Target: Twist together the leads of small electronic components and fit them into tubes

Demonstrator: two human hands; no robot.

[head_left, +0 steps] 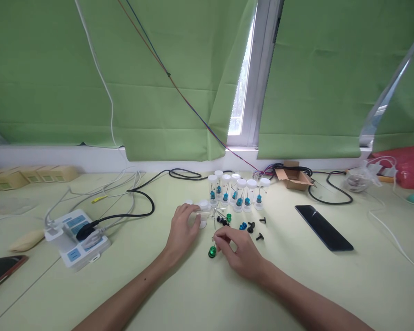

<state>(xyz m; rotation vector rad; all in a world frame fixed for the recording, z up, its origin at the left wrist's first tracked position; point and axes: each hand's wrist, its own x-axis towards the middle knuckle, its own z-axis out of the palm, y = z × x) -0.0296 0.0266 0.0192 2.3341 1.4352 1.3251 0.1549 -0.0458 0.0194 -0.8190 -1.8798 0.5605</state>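
Note:
My left hand (183,227) is closed around a clear plastic tube (204,214) lying on its side, its far end hidden by the fingers. Between thumb and fingertips, my right hand (239,250) pinches a thin metal pin carrying a shiny green bead-like piece (212,251) with a black base, low over the table. Just beyond the hands lie a loose green piece (229,217), blue pieces (243,226), black flat-headed pieces (250,227) and thin metal rods. Behind them stand several white-capped clear tubes (239,197) with blue pieces inside.
A dark phone (324,227) lies to the right. At the back sits an open cardboard box (294,178) among black cables. To the left is a white power strip (77,236) with plugs and cords. Green blinds (175,115) hang behind the table.

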